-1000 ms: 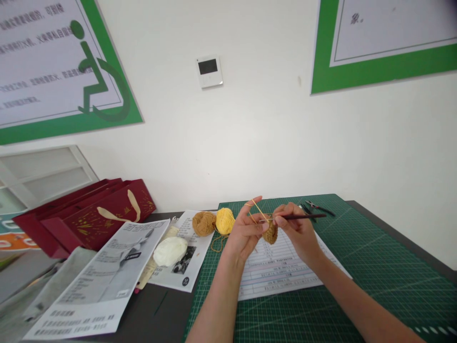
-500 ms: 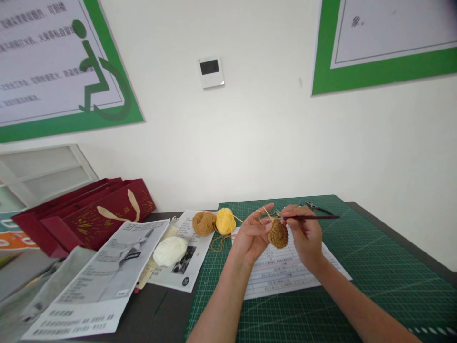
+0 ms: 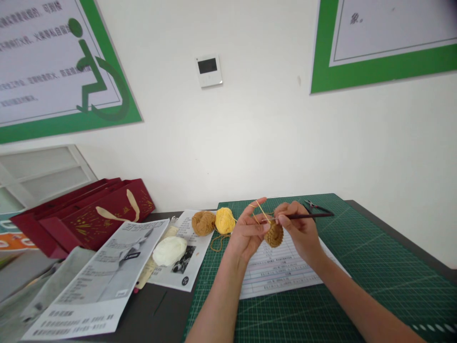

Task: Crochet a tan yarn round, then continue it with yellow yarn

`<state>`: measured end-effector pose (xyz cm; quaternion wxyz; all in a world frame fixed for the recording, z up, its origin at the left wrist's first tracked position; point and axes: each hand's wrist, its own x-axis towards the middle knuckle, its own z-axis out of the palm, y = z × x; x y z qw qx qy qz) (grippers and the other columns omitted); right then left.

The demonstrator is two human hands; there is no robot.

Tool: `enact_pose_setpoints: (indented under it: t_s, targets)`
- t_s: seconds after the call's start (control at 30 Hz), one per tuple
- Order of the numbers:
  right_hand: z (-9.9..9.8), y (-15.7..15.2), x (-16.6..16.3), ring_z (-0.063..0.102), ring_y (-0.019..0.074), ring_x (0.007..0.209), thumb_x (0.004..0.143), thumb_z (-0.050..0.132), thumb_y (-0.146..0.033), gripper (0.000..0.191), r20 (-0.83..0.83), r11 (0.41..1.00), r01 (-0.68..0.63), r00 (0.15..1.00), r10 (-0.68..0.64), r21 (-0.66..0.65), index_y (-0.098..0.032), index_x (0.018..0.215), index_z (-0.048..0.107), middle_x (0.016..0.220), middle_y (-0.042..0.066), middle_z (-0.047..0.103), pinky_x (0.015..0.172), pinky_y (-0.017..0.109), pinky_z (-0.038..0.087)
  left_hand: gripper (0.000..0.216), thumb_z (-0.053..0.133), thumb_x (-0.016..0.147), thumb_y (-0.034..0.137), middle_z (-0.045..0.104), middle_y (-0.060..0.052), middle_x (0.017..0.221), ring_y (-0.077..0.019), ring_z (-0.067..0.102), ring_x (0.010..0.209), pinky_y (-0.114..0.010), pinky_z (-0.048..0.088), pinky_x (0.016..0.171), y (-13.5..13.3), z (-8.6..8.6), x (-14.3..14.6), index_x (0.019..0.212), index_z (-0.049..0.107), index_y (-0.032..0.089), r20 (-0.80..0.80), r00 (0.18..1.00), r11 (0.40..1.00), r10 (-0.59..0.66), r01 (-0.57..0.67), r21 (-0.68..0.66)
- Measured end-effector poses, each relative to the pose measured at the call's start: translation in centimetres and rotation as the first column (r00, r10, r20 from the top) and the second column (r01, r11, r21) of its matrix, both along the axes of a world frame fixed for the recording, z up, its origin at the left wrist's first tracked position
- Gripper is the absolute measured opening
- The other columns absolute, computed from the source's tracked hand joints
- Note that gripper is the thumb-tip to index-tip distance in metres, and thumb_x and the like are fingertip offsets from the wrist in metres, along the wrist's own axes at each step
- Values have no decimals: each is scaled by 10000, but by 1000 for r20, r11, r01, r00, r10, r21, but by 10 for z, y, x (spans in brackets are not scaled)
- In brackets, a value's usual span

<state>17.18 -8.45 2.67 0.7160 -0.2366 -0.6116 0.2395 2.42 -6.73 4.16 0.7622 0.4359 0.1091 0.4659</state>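
My left hand (image 3: 247, 233) pinches the upper edge of a round brown crochet piece (image 3: 274, 235), its index finger raised with yellow yarn (image 3: 263, 209) stretched over it. In my right hand (image 3: 299, 233) is a crochet hook (image 3: 310, 216) with a dark handle, held almost level. Its thin metal shaft points left, to the top of the piece; the tip is too small to make out. Left of my hands lie a yellow yarn ball (image 3: 224, 221) and a brown yarn ball (image 3: 203, 223), side by side.
A printed sheet (image 3: 282, 281) lies under my hands on the green cutting mat (image 3: 364, 267). Pliers (image 3: 316, 206) rest behind my right hand. To the left are a white yarn ball (image 3: 169, 251), a printed leaflet (image 3: 96, 281) and dark red gift bags (image 3: 89, 209).
Both hands have shifted slightly left with the crochet piece and hook. The piece has turned a little, and my left index finger points up more.
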Motion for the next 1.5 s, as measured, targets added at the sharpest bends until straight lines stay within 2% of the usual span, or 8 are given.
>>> enact_pose_setpoints:
  t_s: [0.13,0.23,0.53,0.87,1.07,1.23,1.33,1.5]
  targets:
    - [-7,2,10,568,192,774,838,610,-149,118,382,903,257,841,-384,344,-267,839,615,818,26,616,679,372,474,743,779,601,24,686,-12,759,-137,600,700,-267,414,702,-2,-3,7,1280,536,198,-6,990,989,142,-142,43]
    - [-13,3,12,579,204,814,825,609,-102,250,369,815,342,762,-532,469,-316,946,650,884,30,640,715,407,487,657,782,595,36,701,-31,793,-153,626,735,-286,437,738,0,-7,12,1209,584,153,35,991,991,126,-125,-44]
    - [-3,-1,-2,561,159,663,911,543,-291,79,-121,990,121,986,-113,67,-226,871,563,755,16,579,617,318,467,664,763,567,37,719,-86,870,-167,658,773,-270,458,745,3,-6,9,1206,589,83,57,993,981,-100,108,-163]
    - [2,3,2,456,126,548,900,549,-402,265,-263,931,-282,940,219,-233,-221,727,464,594,-38,473,539,268,403,620,758,602,54,673,-42,771,-142,607,684,-274,428,698,6,-4,0,1201,615,121,-23,996,996,-82,81,-47]
    - [-4,7,8,568,167,737,848,630,-225,57,152,992,102,982,-112,74,-238,828,578,782,11,593,668,328,470,675,749,626,25,674,-24,775,-101,566,668,-227,390,660,1,-3,4,1259,576,184,-35,998,999,48,-47,25]
    - [-9,4,16,577,195,815,815,614,-74,247,389,819,305,764,-515,486,-289,930,653,869,34,652,723,384,472,649,749,610,5,693,-24,776,-133,613,739,-250,417,725,-2,-4,12,1221,603,166,-10,992,992,122,-122,16]
    - [-10,3,15,588,200,824,817,601,-59,283,307,799,339,792,-527,498,-302,955,646,867,28,646,738,400,486,584,750,603,30,705,-55,822,-153,635,761,-277,440,762,1,-8,14,1169,635,117,12,1000,995,-1,2,-100]
    - [-9,6,8,601,204,804,860,573,-128,149,176,906,259,927,-330,334,-256,921,618,833,36,624,708,386,495,602,757,591,41,708,-66,861,-146,646,754,-260,459,750,6,-13,14,1176,629,96,40,993,980,-108,113,-164]
